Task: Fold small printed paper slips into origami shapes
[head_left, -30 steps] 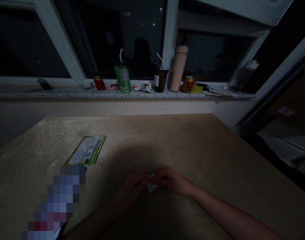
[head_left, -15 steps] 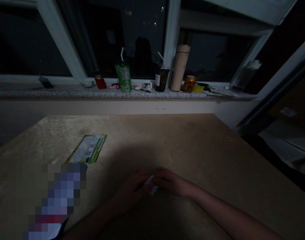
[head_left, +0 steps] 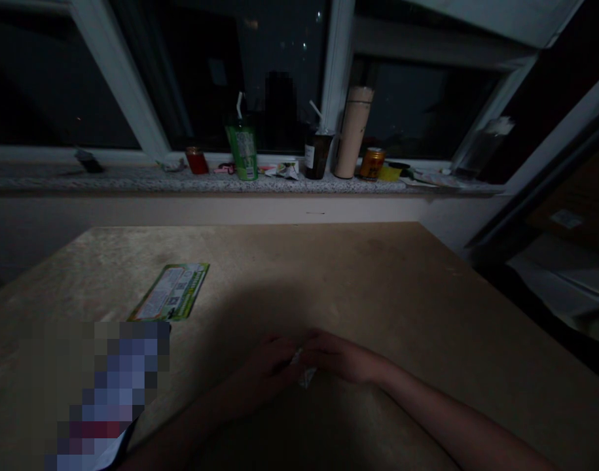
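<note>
In dim light both of my hands meet over the near middle of a tan wooden table [head_left: 378,288]. My left hand [head_left: 267,369] and my right hand [head_left: 341,358] have their fingers pinched together on a small piece of white folded paper [head_left: 305,374] held between them just above the tabletop. Most of the paper is hidden by my fingers.
A green printed card [head_left: 170,301] lies flat on the table to the left. A blurred-out object [head_left: 103,399] sits at the near left edge. The stone window sill [head_left: 132,180] behind holds a green cup with straw [head_left: 243,152], a dark cup [head_left: 317,156], a tall beige flask [head_left: 351,134] and cans.
The hands have stayed together on the paper, shifting slightly. The white paper now shows a little lower and further right between the fingers.
</note>
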Demonstrator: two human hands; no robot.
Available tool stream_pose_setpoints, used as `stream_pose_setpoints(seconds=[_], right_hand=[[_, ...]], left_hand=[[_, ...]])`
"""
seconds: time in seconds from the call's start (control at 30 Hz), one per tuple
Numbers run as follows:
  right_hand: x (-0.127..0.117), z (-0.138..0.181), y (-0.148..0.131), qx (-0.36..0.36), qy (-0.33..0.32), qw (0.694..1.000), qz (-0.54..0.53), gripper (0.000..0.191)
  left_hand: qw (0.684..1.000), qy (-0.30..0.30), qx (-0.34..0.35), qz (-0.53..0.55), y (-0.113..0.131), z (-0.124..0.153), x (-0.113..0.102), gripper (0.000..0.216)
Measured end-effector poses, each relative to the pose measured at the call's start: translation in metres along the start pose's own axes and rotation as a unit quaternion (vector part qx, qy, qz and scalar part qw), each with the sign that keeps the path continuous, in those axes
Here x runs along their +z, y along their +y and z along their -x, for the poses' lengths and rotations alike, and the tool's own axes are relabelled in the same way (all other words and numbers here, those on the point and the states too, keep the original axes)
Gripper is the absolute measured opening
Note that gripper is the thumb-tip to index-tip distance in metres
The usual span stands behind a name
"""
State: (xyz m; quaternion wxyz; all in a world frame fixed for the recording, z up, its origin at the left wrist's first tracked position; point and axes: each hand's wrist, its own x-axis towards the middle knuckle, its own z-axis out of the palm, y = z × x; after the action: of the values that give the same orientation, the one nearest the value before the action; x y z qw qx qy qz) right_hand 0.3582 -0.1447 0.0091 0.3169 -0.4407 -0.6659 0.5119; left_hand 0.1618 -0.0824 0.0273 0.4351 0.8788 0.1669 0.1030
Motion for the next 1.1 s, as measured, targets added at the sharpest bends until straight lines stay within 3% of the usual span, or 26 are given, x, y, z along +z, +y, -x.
stream_pose_setpoints(seconds=[0.17, 0.67, 1.1], right_hand=[[0.001, 0.000, -0.003, -0.005, 0.010, 1.000, 0.018, 0.048], [0.008, -0.006, 0.001, -0.042, 0.064, 0.997, -0.004, 0.046], [0.009, -0.007, 0.001, -0.050, 0.084, 0.994, -0.041, 0.047]], left_hand=[[0.999, 0.022, -0.023, 0.033, -0.001, 0.001, 0.000, 0.032], [0.981, 0.164, -0.091, 0.056, -0.009, 0.006, 0.012, 0.026], [0.978, 0.177, -0.091, 0.057, -0.005, 0.004, 0.012, 0.025]])
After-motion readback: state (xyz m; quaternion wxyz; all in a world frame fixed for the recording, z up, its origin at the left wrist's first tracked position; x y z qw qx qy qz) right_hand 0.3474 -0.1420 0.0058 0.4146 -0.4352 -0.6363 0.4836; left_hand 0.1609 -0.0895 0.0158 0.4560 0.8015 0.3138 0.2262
